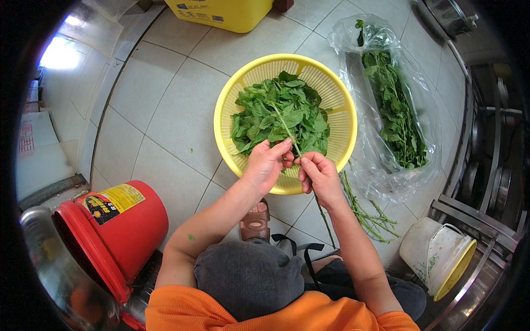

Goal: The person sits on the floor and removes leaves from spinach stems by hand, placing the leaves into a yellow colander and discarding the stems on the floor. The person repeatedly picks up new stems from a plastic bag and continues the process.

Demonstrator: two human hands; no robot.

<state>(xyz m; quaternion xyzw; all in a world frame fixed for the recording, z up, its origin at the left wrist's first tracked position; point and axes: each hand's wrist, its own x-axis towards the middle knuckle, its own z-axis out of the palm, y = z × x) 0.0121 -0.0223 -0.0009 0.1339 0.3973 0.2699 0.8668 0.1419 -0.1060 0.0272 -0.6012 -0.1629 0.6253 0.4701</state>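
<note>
A long green stem (pixel 283 120) runs between my two hands above a yellow plastic colander basket (pixel 285 189). My right hand (pixel 319 176) pinches it between thumb and fingertips, and its darker lower end hangs down past my wrist. Just up the same stem, my left hand (pixel 267 165) has thumb and fingers closed around it. Picked green leaves (pixel 273 111) fill the middle of the basket in a loose heap. Several bare stems (pixel 368 217) lie on the floor right of my right forearm.
A clear plastic bag (pixel 360 145) holding leafy stalks (pixel 399 124) lies right of the basket. A red bucket (pixel 140 223) is at left, a white bucket (pixel 430 248) at right. A yellow container (pixel 232 16) stands beyond. Metal racking (pixel 472 215) borders the tiled floor (pixel 165 116).
</note>
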